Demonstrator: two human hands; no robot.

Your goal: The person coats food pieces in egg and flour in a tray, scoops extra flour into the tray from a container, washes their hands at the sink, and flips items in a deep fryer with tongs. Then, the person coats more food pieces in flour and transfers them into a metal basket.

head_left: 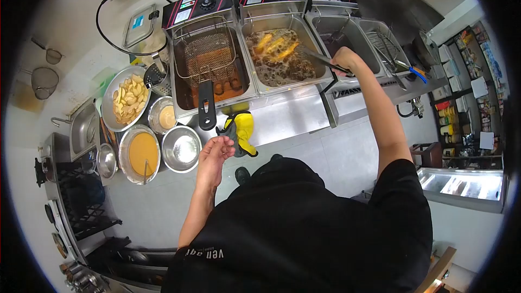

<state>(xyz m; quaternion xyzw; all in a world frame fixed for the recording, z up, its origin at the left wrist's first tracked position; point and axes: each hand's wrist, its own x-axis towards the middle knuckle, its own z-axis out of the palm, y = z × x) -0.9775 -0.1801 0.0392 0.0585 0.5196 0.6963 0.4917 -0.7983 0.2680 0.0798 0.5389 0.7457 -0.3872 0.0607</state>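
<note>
Frying appears partly done: golden pieces (275, 44) are seen in bubbling oil inside the middle fryer (296, 85), while pale slices (130, 97) are left uncooked in a bowl. Tongs (324, 59) are gripped in the closed right hand (349, 61), tips at the pieces; whether one is pinched cannot be told. The left hand (215, 157) is loosely curled, its contents unclear.

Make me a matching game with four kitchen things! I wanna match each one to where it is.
Things:
1. Tongs
2. Wire basket
3. Pale slices
4. Golden pieces

Places:
A. In a round metal bowl
B. In bubbling oil
C. In the right hand
D. At the leftmost fryer

Right pairs: 1-C, 2-D, 3-A, 4-B
</note>
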